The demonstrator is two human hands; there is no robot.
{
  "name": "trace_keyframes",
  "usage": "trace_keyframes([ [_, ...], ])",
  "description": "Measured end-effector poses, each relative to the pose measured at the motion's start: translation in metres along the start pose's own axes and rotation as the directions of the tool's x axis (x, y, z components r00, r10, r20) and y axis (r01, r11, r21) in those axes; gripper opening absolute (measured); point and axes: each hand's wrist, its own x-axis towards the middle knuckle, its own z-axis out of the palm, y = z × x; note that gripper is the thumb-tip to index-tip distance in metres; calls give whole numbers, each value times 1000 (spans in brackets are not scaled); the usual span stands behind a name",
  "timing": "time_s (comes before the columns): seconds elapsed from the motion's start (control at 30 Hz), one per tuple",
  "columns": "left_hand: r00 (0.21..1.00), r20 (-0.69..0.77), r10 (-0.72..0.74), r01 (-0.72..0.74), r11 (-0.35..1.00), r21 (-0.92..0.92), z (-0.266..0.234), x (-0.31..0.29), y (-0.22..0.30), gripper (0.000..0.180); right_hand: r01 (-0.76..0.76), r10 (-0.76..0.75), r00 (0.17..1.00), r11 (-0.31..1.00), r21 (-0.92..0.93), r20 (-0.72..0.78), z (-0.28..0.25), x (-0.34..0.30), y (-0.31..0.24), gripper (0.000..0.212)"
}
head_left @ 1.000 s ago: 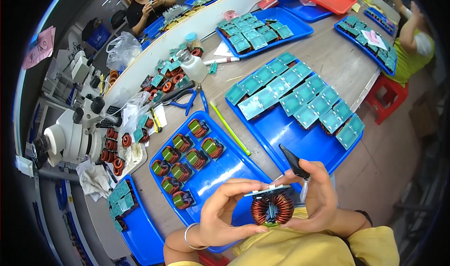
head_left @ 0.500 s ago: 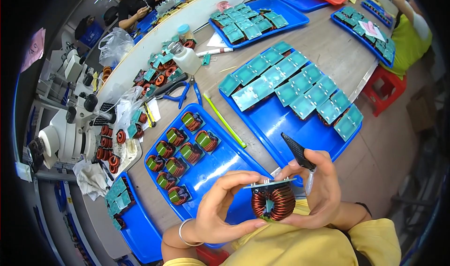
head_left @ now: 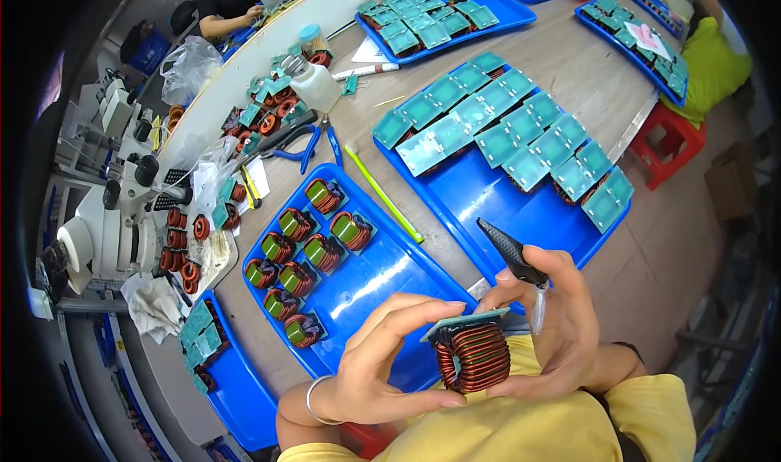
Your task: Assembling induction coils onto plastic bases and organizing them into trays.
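Between my hands, above the edge of a blue tray (head_left: 382,271), is a copper-wound toroidal coil (head_left: 476,358) with a small green circuit board (head_left: 468,321) on top. My left hand (head_left: 366,368) grips it from the left, fingers at the board and thumb underneath. From the other side my right hand (head_left: 573,324) pinches it as well. A black, textured, pointed tool (head_left: 511,250) with a clear end is also tucked in my right fingers, its tip up and to the left. Several similar coils (head_left: 324,252) stand in the tray, green strips facing up.
Beyond lies a blue tray (head_left: 488,210) of coils with boards upward; a smaller tray (head_left: 240,405) stands left. A green stick (head_left: 382,193), blue-handled pliers (head_left: 297,151) and a bottle (head_left: 316,86) lie further back. Co-workers sit at far left and far right, near a red stool (head_left: 669,149).
The coil has turned in my hands, so its wound side shows more and the board tilts. My view has shifted slightly. Both hands keep their grip, and the black tool stays in my right.
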Motion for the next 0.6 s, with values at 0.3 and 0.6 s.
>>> trace_keyframes([
  [0.3, 999, -34, 27, -24, 998, 66, -1, 1, 6, 67, 36, -37, 999, 999, 28, 10, 1, 1, 3, 95],
  [0.6, 999, -7, 40, -38, 989, 140, 0, 1, 7, 68, 75, -73, 997, 996, -57, 35, 0, 1, 0, 90],
])
